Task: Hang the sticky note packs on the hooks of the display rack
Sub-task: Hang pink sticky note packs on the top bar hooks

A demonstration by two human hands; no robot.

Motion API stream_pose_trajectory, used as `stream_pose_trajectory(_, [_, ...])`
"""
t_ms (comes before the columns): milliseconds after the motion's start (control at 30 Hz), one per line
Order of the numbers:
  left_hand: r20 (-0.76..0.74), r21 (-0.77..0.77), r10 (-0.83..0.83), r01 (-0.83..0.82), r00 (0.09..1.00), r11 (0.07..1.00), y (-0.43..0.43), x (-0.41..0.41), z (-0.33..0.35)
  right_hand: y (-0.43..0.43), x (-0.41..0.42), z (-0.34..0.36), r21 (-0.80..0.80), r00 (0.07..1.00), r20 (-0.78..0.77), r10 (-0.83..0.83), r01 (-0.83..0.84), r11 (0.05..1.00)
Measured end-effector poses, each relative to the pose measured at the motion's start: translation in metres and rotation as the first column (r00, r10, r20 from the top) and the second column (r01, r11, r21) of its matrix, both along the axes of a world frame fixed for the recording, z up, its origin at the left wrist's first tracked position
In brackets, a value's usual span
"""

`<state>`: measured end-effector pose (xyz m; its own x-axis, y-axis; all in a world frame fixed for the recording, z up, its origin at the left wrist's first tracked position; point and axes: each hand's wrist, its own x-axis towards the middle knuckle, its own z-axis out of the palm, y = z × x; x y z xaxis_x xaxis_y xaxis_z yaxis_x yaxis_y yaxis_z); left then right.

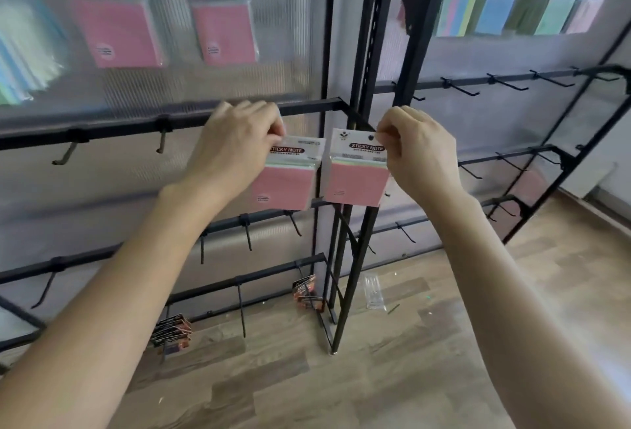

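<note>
My left hand (235,148) grips the white header of a pink sticky note pack (288,182), with more packs stacked behind it. My right hand (416,152) pinches the top right corner of a second pink pack (355,177), held just in front of the rack's middle bar (307,109) near the corner post. Both packs hang side by side below the bar. Two pink packs (116,18) (222,15) hang from hooks on the top bar. Empty hooks (160,141) stick out from the middle bar to the left.
The black rack's corner post (365,87) stands between my hands. A second rack section (512,80) to the right carries empty hooks and pastel packs (512,5) on top. Dark card packs (170,328) and a clear wrapper (374,292) lie on the wood floor.
</note>
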<state>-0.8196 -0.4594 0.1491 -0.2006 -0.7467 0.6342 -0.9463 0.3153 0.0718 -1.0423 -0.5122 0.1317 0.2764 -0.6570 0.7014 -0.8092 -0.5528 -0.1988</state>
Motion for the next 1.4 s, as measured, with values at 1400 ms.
stream_pose_trajectory(1400, [-0.199,-0.028,-0.097,0.093,0.975,0.995,-0.32,-0.373,0.011,-0.302,-0.373,0.016,-0.093,0.996,0.052,-0.076,0.081,0.992])
